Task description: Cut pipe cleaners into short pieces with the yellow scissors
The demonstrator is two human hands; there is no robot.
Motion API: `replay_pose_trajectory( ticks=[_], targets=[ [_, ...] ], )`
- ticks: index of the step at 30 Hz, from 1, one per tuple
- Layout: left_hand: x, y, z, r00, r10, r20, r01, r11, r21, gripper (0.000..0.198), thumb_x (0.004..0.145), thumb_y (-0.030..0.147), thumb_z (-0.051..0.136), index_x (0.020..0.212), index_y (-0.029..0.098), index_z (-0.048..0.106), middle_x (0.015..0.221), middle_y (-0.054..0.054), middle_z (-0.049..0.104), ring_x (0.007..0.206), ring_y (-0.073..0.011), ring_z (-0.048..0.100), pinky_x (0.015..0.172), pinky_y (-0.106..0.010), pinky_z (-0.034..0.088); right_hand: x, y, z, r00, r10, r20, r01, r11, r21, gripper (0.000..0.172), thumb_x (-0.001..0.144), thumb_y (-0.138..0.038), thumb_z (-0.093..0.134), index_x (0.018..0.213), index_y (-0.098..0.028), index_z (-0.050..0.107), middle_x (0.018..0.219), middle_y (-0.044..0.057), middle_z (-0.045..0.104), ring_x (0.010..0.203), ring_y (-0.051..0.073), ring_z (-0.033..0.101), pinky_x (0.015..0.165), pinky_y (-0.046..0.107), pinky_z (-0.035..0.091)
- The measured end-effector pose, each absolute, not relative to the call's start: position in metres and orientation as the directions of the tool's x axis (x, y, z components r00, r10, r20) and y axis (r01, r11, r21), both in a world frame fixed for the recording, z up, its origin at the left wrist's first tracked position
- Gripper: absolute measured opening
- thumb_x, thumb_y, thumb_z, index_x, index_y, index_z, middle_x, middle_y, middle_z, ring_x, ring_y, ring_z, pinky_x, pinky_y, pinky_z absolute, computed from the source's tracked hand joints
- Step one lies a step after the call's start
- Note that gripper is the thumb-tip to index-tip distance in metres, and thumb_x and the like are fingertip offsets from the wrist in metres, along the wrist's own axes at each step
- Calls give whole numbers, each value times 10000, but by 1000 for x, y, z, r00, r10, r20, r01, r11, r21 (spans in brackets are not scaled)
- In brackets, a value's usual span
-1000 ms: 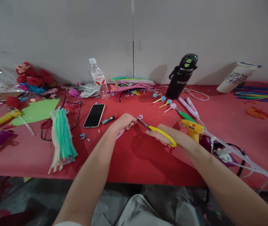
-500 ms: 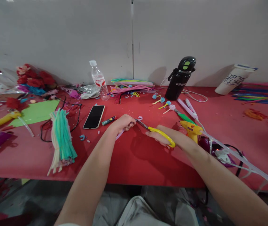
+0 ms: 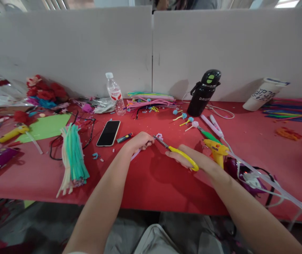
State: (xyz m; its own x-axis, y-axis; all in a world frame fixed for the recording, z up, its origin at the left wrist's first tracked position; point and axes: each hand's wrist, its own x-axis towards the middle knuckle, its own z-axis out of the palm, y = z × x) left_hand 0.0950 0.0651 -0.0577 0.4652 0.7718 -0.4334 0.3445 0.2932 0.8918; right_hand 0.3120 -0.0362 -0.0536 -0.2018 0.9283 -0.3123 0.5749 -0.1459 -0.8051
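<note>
My left hand (image 3: 142,141) is closed around a thin lilac pipe cleaner (image 3: 135,154), whose tail sticks out below the fingers. In my right hand (image 3: 179,157) are scissors (image 3: 184,155) with yellow handles. Their blades point left, with the tips right by my left fingertips; whether the blades touch the pipe cleaner is too small to tell. Just beyond the tips lies a little pile of short lilac pieces (image 3: 159,136) on the red tabletop (image 3: 151,183). A dark marker-like tube (image 3: 124,137) rests behind my left wrist.
Left: a phone (image 3: 108,133), a bundle of green and cream pipe cleaners (image 3: 73,155), green paper (image 3: 47,127). Behind: a plastic bottle (image 3: 115,95), a black flask (image 3: 203,93), small pompom stems (image 3: 190,121). Right: a yellow glue gun (image 3: 217,148) with cords near my right forearm.
The view has tipped upward slightly, so the scene sits lower and the space above the partition shows. Both hands keep nearly the same pose, scissor tips still beside my left fingers.
</note>
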Motion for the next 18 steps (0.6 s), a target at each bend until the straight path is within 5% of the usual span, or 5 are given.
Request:
replay_pose_trajectory(
  ticks=[4,12,18],
  targets=[
    [93,61,-57,515,766,-384,362,212,908,152,765,231,524,642,142,527,505,32,403,395,-44,276,420,-213,153,311,-32,-40,-178,886,-428,573,-260,-777,557,837,-618,494,475,-199,436,325,-20,418,271,99,400,332,231,317],
    [107,38,-37,620,768,-161,359,-95,929,339,867,420,469,687,146,556,594,12,451,510,-81,373,515,-230,293,301,-20,-55,-8,995,-94,349,-86,-933,454,823,-542,580,574,-166,535,505,39,601,419,134,568,439,228,414],
    [117,30,-39,709,687,-158,364,-164,917,295,860,383,487,717,146,588,628,4,496,575,-101,431,567,-236,338,291,-21,-60,-3,996,84,224,83,-971,335,786,-442,671,676,-197,470,539,-26,554,490,124,545,492,235,416]
  ],
)
